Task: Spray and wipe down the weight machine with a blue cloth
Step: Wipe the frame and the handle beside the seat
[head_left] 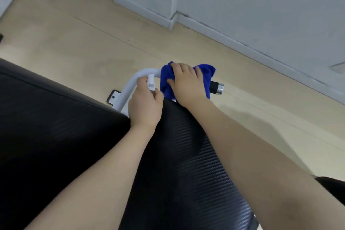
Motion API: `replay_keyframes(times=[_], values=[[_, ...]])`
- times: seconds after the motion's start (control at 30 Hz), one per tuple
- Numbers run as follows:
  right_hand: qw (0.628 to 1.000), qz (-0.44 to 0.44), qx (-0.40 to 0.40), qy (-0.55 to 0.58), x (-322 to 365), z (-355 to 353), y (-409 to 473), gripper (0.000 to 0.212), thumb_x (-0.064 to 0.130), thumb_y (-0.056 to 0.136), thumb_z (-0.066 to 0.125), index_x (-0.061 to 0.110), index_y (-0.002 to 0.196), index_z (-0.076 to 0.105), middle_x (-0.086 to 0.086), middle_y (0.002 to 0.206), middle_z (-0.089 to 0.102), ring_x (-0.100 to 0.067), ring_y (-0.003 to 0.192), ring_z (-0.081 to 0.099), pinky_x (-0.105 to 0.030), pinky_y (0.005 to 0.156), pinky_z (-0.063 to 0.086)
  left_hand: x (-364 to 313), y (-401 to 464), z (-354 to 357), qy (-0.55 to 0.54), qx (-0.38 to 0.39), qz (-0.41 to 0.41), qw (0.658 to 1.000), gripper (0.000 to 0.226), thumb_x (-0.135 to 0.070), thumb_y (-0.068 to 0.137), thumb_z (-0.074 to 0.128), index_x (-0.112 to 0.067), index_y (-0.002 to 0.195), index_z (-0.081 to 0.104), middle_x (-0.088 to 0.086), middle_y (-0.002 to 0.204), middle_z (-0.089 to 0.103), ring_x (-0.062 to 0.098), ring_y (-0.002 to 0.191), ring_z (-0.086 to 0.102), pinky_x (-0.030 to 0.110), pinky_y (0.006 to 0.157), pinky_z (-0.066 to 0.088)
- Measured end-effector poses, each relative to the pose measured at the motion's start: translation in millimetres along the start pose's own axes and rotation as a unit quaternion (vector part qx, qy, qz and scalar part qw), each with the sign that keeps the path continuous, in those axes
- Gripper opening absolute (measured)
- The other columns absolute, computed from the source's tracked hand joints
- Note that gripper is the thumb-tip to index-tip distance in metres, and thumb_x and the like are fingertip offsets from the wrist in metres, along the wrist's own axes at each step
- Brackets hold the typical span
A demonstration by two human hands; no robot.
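A: Right hand (pixel 186 84)?
B: Fingers curled over the blue cloth (pixel 168 87), gripping it around the machine's handle. Cloth bunched under the palm, spilling out past the fingers on the far side and below the thumb.
A: What's under it?
B: White tube (pixel 130 84) of the weight machine, bending just left of the hand. Black grip with a silver end cap (pixel 217 87) sticks out to the hand's right.
A: Left hand (pixel 144 106)?
B: Closed round a small white spray bottle (pixel 151 84), thumb side up, barcode label showing. Sits just beside the right hand, nearly touching the cloth.
A: Nozzle direction?
B: Can't tell, too small.
A: Anything else?
B: Black textured pad (pixel 183 155) beneath both forearms, pale wood floor (pixel 93 39) beyond the hands.
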State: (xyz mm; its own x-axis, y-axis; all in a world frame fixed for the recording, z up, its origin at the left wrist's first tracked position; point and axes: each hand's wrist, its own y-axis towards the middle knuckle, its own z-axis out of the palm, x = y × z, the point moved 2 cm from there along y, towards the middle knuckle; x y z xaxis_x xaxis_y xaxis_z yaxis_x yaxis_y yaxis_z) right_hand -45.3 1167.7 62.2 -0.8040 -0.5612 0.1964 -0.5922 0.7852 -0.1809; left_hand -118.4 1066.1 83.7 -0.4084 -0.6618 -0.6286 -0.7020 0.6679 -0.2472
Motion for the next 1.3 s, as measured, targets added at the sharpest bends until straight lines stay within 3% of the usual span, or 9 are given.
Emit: replay_keyframes(times=[0.1,0.23,0.3,0.4,0.5,0.6,0.83,1.1,1.3], values=[[0.999,-0.031,0.025,-0.026,-7.4,11.1,8.5,0.036,0.027,0.099,0.035,0.015,0.133,0.036,-0.004,0.126,0.052,-0.026,0.111,0.051,-0.035,0.089,0.034,1.7,1.2,1.7,-0.001,-0.001,0.005,1.0,0.017,-0.015,0.091,0.045,-0.009,0.106,0.041,-0.003,0.064,0.044,0.022,0.059,0.046,0.031,0.047,0.027],[0.997,0.064,0.052,0.013,-24.6,-7.7,40.6,0.029,0.017,0.099,0.032,0.012,0.127,0.039,-0.01,0.119,0.05,-0.033,0.101,0.053,-0.036,0.072,0.036,1.6,2.1,1.6,-0.012,0.001,0.003,1.0,0.017,-0.014,0.091,0.044,-0.008,0.106,0.042,0.005,0.07,0.052,0.024,0.063,0.048,0.032,0.054,0.03],[0.995,0.024,0.091,0.03,-22.6,-8.8,38.0,0.033,0.032,0.098,0.038,0.011,0.122,0.045,-0.009,0.118,0.049,-0.032,0.103,0.052,-0.036,0.072,0.038,1.1,2.0,0.9,-0.01,0.001,0.005,1.0,0.017,-0.014,0.09,0.045,-0.007,0.106,0.043,0.004,0.07,0.051,0.024,0.063,0.047,0.031,0.055,0.03],[0.983,-0.072,0.164,-0.049,-16.4,-0.1,23.9,0.063,0.056,0.083,0.055,0.012,0.126,0.043,-0.007,0.117,0.05,-0.028,0.1,0.054,-0.036,0.072,0.041,1.5,2.0,1.0,-0.008,0.005,0.006,1.0,0.017,-0.014,0.09,0.047,-0.007,0.105,0.043,-0.001,0.065,0.047,0.022,0.061,0.046,0.031,0.053,0.027],[0.978,-0.096,0.116,-0.146,-12.0,3.5,24.4,0.049,0.031,0.084,0.063,0.011,0.122,0.039,-0.008,0.114,0.05,-0.025,0.089,0.053,-0.034,0.065,0.036,1.5,1.5,1.1,-0.014,0.002,0.008,1.0,0.019,-0.013,0.09,0.046,-0.004,0.106,0.043,0.006,0.07,0.051,0.027,0.063,0.047,0.031,0.054,0.029],[0.987,-0.066,0.085,-0.123,-15.2,2.4,23.3,0.036,0.016,0.082,0.057,0.012,0.114,0.041,-0.007,0.102,0.053,-0.024,0.074,0.046,-0.033,0.062,0.034,1.1,2.0,0.8,-0.008,0.004,0.007,1.0,0.017,-0.013,0.09,0.045,-0.006,0.105,0.042,0.008,0.071,0.052,0.027,0.062,0.048,0.031,0.052,0.029],[0.983,0.045,0.118,-0.136,-64.2,-20.5,-14.6,0.042,0.023,0.078,0.061,0.013,0.114,0.041,-0.007,0.101,0.053,-0.029,0.087,0.054,-0.033,0.066,0.031,-0.2,2.2,2.4,0.004,0.018,-0.022,1.0,0.021,-0.016,0.09,0.045,-0.005,0.109,0.043,0.006,0.074,0.052,0.031,0.07,0.052,0.034,0.057,0.034],[0.984,-0.074,0.065,-0.151,-4.0,12.3,27.6,0.029,0.023,0.086,0.054,0.011,0.111,0.046,-0.006,0.105,0.054,-0.025,0.081,0.048,-0.032,0.068,0.028,2.0,3.5,5.4,0.024,0.003,-0.012,1.0,0.021,-0.016,0.09,0.044,-0.005,0.108,0.044,0.001,0.064,0.045,0.029,0.062,0.046,0.033,0.053,0.026],[0.988,0.01,0.05,-0.145,-68.0,-9.5,-8.8,0.024,0.021,0.078,0.057,0.009,0.096,0.047,-0.005,0.086,0.053,-0.023,0.069,0.042,-0.031,0.067,0.031,0.3,3.2,5.3,0.025,-0.002,-0.017,1.0,0.02,-0.016,0.091,0.043,-0.005,0.108,0.043,0.005,0.07,0.051,0.028,0.063,0.048,0.032,0.052,0.027]])
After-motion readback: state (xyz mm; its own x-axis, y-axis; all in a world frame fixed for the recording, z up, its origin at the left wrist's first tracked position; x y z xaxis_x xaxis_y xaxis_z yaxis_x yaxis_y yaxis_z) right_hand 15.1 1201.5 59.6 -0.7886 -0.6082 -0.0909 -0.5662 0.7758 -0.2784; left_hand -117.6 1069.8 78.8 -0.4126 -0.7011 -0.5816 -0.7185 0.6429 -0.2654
